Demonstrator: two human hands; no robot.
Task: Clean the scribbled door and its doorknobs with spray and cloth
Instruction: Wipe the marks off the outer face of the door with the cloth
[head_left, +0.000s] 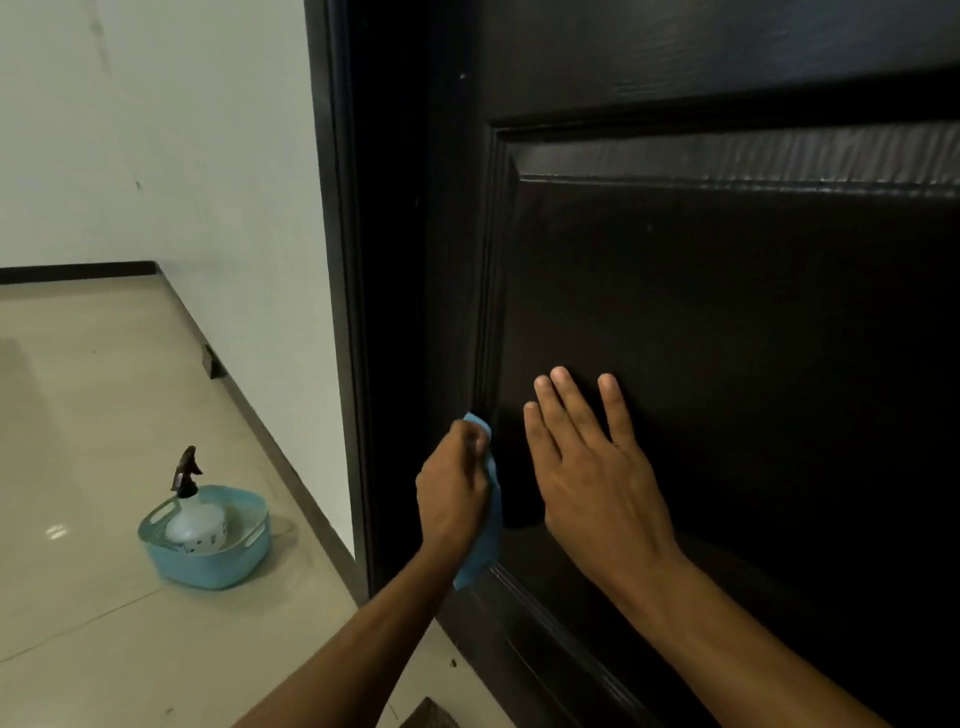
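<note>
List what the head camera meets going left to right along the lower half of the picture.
Basket holding the spray bottle → left hand gripping the blue cloth → right hand flat on the door.

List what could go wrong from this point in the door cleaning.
1. The left hand bunches the light blue cloth against the panel's moulded edge, so wiping may skip the groove.
2. The right hand lies flat on the dark brown panelled door and could leave fresh prints.
3. The clear spray bottle sits in the blue plastic basket, away from both hands.
</note>
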